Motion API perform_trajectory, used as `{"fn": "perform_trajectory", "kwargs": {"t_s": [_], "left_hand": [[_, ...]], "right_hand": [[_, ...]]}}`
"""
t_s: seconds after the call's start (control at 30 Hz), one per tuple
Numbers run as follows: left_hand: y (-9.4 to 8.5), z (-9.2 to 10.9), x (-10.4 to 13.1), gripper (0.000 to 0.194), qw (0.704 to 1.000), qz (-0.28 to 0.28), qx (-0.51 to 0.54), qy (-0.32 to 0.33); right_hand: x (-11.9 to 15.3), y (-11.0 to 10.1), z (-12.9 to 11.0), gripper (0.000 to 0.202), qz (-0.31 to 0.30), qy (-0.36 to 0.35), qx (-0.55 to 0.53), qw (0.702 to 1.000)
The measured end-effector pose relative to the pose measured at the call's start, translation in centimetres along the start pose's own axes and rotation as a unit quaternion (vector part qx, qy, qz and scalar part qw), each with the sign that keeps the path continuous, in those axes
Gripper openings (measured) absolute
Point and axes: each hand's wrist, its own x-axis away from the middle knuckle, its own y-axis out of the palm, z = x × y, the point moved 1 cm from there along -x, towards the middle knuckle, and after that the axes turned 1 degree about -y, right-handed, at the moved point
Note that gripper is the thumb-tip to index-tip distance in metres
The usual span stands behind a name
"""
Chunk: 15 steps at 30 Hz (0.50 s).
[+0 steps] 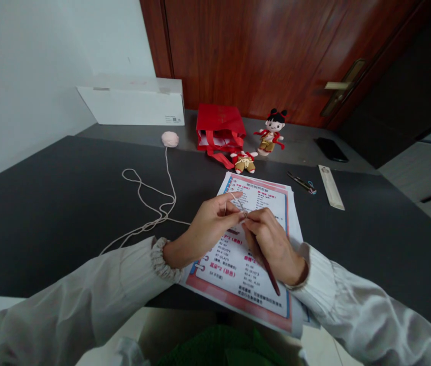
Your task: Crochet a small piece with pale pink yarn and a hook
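Above the printed pattern sheets (234, 292), my two hands meet at the fingertips. My right hand (272, 241) is closed around a crochet hook (270, 274); its dark red handle sticks out below the palm, and the metal shaft points up toward my left fingers. Pale yarn is pinched in my left hand (204, 223), and a strand passes over its raised index finger. The small stitched piece at the fingertips is mostly hidden. From beside my left wrist, the loose yarn (172, 195) runs in loops across the table to a pale pink yarn ball (170, 139).
Behind the sheets lie a headless crocheted doll body (245, 162) and a red gift bag (219, 122). A complete doll (272, 133) stands nearby. Rightward are a slim metal tool (300, 181), a white packet (331, 187) and a black phone (332, 149). A white box (139, 108) stands back left.
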Motion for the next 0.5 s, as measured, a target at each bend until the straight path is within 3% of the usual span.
{"fn": "perform_trajectory", "kwargs": {"t_s": [0.07, 0.13, 0.23, 0.33, 0.5], "left_hand": [[-0.2, 0.3, -0.2, 0.026, 0.999, 0.001, -0.037, 0.028], [-0.6, 0.4, -0.4, 0.007, 0.996, 0.004, -0.071, 0.052], [-1.3, 0.5, -0.5, 0.010, 0.989, 0.015, -0.125, 0.080], [-1.6, 0.7, -0.4, 0.011, 0.973, 0.011, -0.200, 0.114], [-1.7, 1.3, -0.1, 0.013, 0.938, 0.004, -0.304, 0.166]], "right_hand": [[-0.1, 0.3, 0.1, 0.013, 0.048, 0.084, -0.126, 0.987], [-0.3, 0.6, 0.5, 0.007, 0.095, 0.170, -0.262, 0.945], [-0.3, 0.7, 1.0, 0.010, 0.117, 0.233, -0.367, 0.893], [-0.1, 0.3, 1.0, 0.005, 0.097, 0.223, -0.314, 0.918], [0.0, -0.9, 0.5, 0.015, 0.028, 0.086, -0.179, 0.980]]}}
